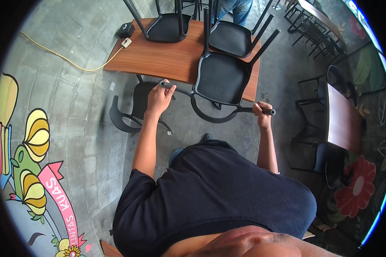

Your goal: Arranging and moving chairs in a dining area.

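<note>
A black chair [223, 79] is upside down at the near right edge of a brown wooden table [167, 60]. Its legs point up and its curved backrest hangs below the table's edge. My left hand [159, 98] is closed around one near leg close to its end. Around the other near leg, my right hand [263, 112] is wrapped in the same way. Two more upturned black chairs, one at the back left [167, 28] and one at the back right [230, 38], rest on the tabletop.
Left of my legs a black chair [143, 98] stands on the floor, partly under the table. A yellow cable ends in a white socket [126, 43] beside a black box [125, 30]. A person in jeans [240, 10] stands behind. Another table [343, 115] with chairs is right.
</note>
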A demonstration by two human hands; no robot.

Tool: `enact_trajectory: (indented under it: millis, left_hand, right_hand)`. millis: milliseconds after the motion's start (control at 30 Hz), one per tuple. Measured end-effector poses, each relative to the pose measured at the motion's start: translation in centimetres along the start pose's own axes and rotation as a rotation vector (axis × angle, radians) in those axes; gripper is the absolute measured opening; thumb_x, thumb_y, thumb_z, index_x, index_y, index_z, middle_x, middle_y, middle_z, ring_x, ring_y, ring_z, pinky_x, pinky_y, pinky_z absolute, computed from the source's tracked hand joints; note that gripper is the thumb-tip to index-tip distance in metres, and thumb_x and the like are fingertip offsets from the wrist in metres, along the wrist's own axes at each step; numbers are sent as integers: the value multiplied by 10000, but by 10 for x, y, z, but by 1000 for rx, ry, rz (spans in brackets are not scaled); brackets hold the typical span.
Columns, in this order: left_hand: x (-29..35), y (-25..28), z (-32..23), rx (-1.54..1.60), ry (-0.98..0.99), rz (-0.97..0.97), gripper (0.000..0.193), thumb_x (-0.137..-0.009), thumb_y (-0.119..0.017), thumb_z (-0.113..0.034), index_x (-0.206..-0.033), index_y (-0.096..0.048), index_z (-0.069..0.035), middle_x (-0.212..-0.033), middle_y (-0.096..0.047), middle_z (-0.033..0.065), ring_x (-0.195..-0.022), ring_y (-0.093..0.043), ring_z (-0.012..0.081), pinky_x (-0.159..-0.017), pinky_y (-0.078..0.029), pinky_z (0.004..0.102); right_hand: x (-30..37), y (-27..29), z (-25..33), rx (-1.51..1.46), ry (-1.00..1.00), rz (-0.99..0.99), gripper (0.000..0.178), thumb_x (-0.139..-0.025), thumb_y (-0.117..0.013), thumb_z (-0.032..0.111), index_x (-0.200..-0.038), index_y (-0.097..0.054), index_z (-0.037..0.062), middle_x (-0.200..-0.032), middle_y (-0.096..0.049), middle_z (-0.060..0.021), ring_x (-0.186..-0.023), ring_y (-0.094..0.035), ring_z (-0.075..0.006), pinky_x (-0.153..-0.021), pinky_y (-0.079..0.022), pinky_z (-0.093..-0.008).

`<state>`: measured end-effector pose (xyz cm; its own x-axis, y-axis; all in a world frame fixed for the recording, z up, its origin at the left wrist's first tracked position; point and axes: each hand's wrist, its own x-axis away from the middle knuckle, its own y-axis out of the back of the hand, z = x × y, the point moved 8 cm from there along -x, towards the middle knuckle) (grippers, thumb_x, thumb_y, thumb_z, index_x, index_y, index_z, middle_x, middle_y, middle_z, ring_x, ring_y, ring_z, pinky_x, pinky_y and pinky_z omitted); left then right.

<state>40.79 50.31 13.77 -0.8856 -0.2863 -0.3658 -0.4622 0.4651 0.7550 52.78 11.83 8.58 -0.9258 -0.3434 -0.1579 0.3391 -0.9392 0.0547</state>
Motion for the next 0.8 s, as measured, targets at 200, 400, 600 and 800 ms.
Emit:
enact_trajectory:
  millis: [200, 400, 600, 800]
  left_hand:
    - [-32, -4, -1, -88, 31, 10, 327, -875, -549, -387, -811, -547, -66, -656, -591, 63, -627, -597, 284, -555, -476, 392]
    - [17, 0, 31, 81, 106, 49, 299, -847, -591, -353, -1004, -551, -102, -823, -628, 65, -737, -622, 225, -633, -491, 364]
    - [253, 24, 136, 433, 449, 447, 337, -842, -589, -320, -1055, -558, -60, -902, -635, 130, -886, -607, 313, -751, -473, 386]
    - [591, 103, 272, 406, 1055, 266, 278, -814, -634, -297, -815, -542, -35, -724, -590, 83, -671, -568, 190, -613, -460, 338]
  right_hand:
    - [-2, -4, -16, 74, 35, -54, 308, -823, -520, 187, -572, -480, 13, -575, -511, -42, -553, -462, -111, -538, -365, -261]
    - [2, -3, -41, 82, 61, -347, 229, -863, -598, 169, -1026, -529, 25, -826, -580, -40, -752, -520, -103, -715, -411, -244]
    - [112, -51, -185, 331, -880, -160, 333, -792, -616, 404, -916, -554, 102, -666, -521, -34, -537, -508, -142, -457, -372, -295]
    - [167, -357, -193, 305, -745, 576, 274, -833, -567, 347, -991, -620, 130, -871, -624, -47, -730, -595, -144, -614, -463, -341]
